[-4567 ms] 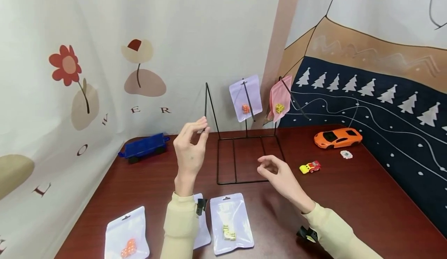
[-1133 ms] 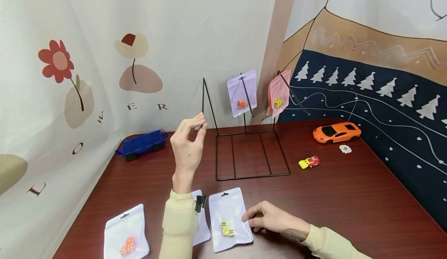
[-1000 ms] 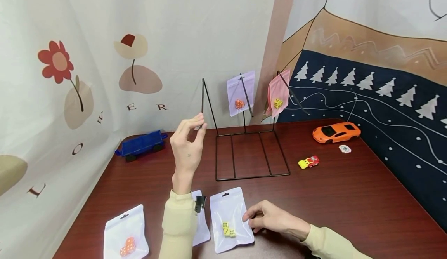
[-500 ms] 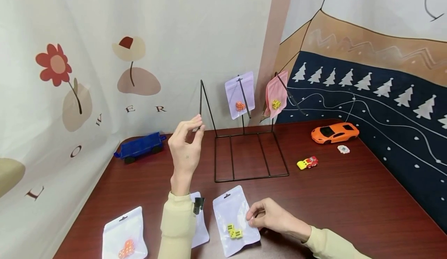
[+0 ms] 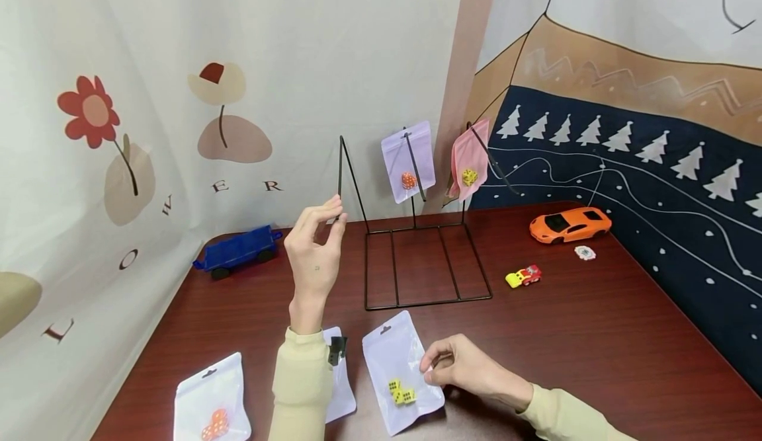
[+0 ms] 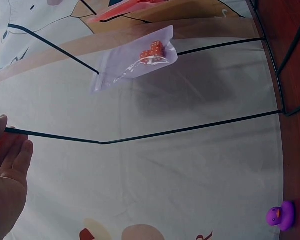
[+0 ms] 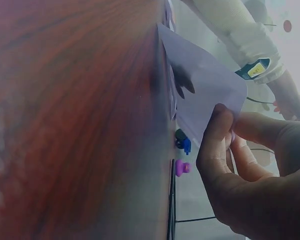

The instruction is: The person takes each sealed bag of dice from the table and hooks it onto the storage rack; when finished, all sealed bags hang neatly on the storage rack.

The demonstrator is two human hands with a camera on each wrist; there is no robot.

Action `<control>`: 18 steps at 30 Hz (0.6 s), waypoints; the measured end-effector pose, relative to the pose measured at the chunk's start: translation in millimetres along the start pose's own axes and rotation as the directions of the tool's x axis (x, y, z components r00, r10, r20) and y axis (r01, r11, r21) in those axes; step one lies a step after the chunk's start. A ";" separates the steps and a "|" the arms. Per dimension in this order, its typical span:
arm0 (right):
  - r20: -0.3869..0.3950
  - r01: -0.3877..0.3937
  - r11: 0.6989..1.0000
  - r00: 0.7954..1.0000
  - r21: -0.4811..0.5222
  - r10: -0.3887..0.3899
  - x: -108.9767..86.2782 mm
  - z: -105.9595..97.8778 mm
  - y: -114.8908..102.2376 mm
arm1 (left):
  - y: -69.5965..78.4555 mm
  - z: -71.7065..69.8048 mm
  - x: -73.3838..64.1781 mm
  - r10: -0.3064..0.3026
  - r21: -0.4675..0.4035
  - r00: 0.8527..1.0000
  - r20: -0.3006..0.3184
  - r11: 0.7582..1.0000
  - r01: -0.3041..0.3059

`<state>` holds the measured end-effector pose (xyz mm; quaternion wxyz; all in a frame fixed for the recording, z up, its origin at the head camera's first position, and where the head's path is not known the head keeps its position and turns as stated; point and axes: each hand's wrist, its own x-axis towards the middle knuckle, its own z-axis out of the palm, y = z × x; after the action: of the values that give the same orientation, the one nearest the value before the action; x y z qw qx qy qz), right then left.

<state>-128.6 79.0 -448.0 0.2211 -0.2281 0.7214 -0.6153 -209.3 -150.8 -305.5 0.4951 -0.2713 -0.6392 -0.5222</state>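
Against the frame a second back, the lilac bag with yellow dice is sitting more askew on the near side of the table, its lower end swinging rightward; the right hand is pinching its right edge between thumb and fingers. The left hand is keeping its place, thumb and fingertips closing on the end of the leftmost hook of the black rack.

The right wrist view is showing the bag slanting up from the table, which the head view is barely revealing; whether a lower edge is touching, cannot tell. Both wrist views are catching a purple duck, missing from the head view.

The left sleeve is covering part of another lilac bag. The bottom border is cutting off a bag with orange dice. A dark patch on the held bag is staying unreadable from the right wrist.
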 end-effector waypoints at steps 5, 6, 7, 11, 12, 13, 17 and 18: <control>-0.020 -0.015 1.000 1.000 -0.001 0.015 0.3 -1.0 -3.5 | -16.0 -1.5 -5.3 -0.005 -0.009 1.000 0.001 1.000 0.005; -0.024 -0.013 1.000 1.000 -0.003 0.013 0.3 -1.3 -3.9 | -19.2 -1.8 -6.4 -0.008 -0.012 1.000 0.002 1.000 0.008; -0.027 -0.008 1.000 1.000 -0.006 0.008 0.3 -1.7 -4.4 | -21.9 -2.1 -7.3 -0.011 -0.014 1.000 0.004 1.000 0.011; -0.038 0.017 1.000 0.999 -0.013 -0.017 -0.3 -3.0 -7.6 | -24.8 -2.8 -8.3 -0.017 -0.023 1.000 0.013 1.000 0.017; -0.040 0.022 1.000 0.999 -0.014 -0.023 -0.5 -3.5 -8.8 | -24.7 -2.9 -8.3 -0.017 -0.024 1.000 0.014 1.000 0.018; -0.043 0.025 1.000 0.999 -0.019 -0.026 -0.8 -4.1 -9.9 | -24.5 -3.0 -8.3 -0.017 -0.023 1.000 0.014 1.000 0.018; -0.061 0.028 0.999 0.998 -0.040 -0.031 -2.1 -7.7 -15.4 | -24.5 -3.5 -8.4 -0.018 -0.017 1.000 0.015 1.000 0.018; -0.067 0.033 0.998 0.997 -0.048 -0.036 -2.3 -8.7 -16.6 | -24.5 -3.6 -8.4 -0.019 -0.016 1.000 0.015 1.000 0.019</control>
<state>-131.1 84.9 -430.3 0.1805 -0.2246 0.7388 -0.6092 -226.2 -160.3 -323.1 0.4833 -0.2728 -0.6413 -0.5299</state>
